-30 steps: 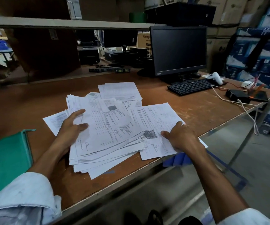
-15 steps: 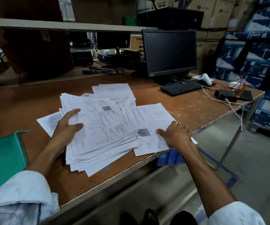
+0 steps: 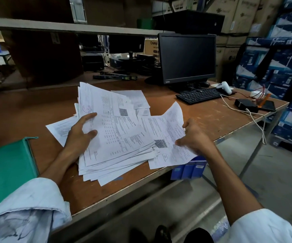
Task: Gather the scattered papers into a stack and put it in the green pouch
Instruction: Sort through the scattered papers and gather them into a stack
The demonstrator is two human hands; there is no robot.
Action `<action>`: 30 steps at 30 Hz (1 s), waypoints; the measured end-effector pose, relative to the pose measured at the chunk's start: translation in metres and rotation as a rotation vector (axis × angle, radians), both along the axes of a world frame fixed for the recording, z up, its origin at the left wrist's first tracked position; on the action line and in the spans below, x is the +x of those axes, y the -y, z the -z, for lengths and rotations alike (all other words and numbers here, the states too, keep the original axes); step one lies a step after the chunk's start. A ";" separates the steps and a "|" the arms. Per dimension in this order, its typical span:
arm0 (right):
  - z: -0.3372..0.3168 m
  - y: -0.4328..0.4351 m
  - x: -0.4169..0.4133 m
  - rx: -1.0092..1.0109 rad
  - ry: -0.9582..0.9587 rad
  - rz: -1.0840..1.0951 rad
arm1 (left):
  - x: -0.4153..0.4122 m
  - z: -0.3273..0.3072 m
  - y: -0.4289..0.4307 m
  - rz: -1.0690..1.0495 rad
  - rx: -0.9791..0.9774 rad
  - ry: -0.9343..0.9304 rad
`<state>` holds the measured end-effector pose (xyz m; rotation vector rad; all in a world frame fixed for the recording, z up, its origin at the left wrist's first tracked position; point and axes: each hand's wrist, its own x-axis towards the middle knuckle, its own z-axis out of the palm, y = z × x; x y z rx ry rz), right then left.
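A loose pile of printed white papers (image 3: 117,137) lies on the brown table (image 3: 203,118), its far edge tilted up off the surface. My left hand (image 3: 79,137) grips the pile's left side, thumb on top. My right hand (image 3: 196,137) pinches a separate sheet (image 3: 166,132) at the pile's right, its far corner curled upward. One sheet (image 3: 59,128) pokes out flat to the left under my left hand, and another sheet (image 3: 136,99) lies flat behind the pile. The green pouch (image 3: 6,167) rests on the table at the near left, apart from the papers.
A dark monitor (image 3: 187,58) and black keyboard (image 3: 198,95) stand at the back right. A white handheld scanner (image 3: 225,87), cables and a small black box (image 3: 246,105) sit by the right edge. Blue bins (image 3: 188,168) hang under the table's front edge. Stacked blue boxes fill the far right.
Both hands went from pressing flat on the papers to gripping them. The pile's far edge and the right sheet have lifted off the table.
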<state>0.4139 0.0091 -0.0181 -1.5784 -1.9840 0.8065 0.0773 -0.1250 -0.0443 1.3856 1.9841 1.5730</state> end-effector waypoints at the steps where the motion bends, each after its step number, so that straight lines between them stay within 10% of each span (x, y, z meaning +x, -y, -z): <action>1: -0.003 -0.001 -0.001 -0.043 -0.083 -0.020 | 0.000 0.000 0.000 0.001 0.003 0.002; 9: -0.026 -0.018 -0.001 -0.230 -0.605 -0.007 | -0.001 -0.001 0.001 0.013 0.005 0.028; 13: -0.046 -0.018 0.006 -0.244 -0.380 -0.204 | -0.001 -0.001 -0.001 0.013 -0.007 0.020; 17: -0.083 -0.001 0.000 0.184 -0.237 -0.255 | -0.002 -0.001 -0.001 0.015 -0.005 0.047; 21: -0.135 0.009 -0.006 0.383 -0.742 -0.446 | -0.001 -0.002 -0.003 -0.006 -0.012 0.039; 25: -0.128 -0.011 -0.045 -0.037 -1.270 -0.535 | 0.000 -0.003 -0.003 0.005 0.004 0.095; 30: -0.041 -0.019 -0.106 0.074 -0.496 -0.298 | 0.001 -0.006 -0.001 0.033 0.102 0.275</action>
